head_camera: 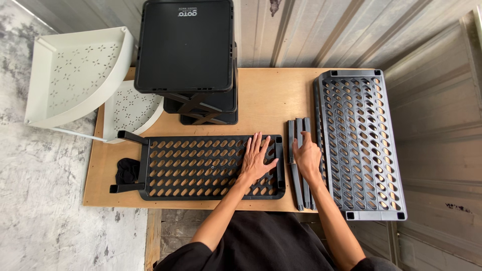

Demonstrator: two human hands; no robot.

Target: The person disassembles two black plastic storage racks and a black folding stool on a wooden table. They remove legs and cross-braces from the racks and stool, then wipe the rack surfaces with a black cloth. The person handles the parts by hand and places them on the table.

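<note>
Black perforated shelf panel point(201, 168), flat on bench point(271, 95), pinned steady under splayed, released left hand point(256, 159); right hand point(307, 156), fingers point(304, 138) curled grasping grey posts point(299, 165), bundled just right of the panel, beside grey shelf panel point(362, 145) further right.

Matt black plastic shelf panel point(201, 168), grey plastic poles point(297, 170), smooth wooden table point(271, 95).

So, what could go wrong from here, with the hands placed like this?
1. The right hand rests on loose grey posts near the table's front edge; one could roll off.
2. The left hand presses flat on the black shelf panel, so fingers may catch in its slots.
3. The black stacked rack stands close behind and could be knocked.
</note>
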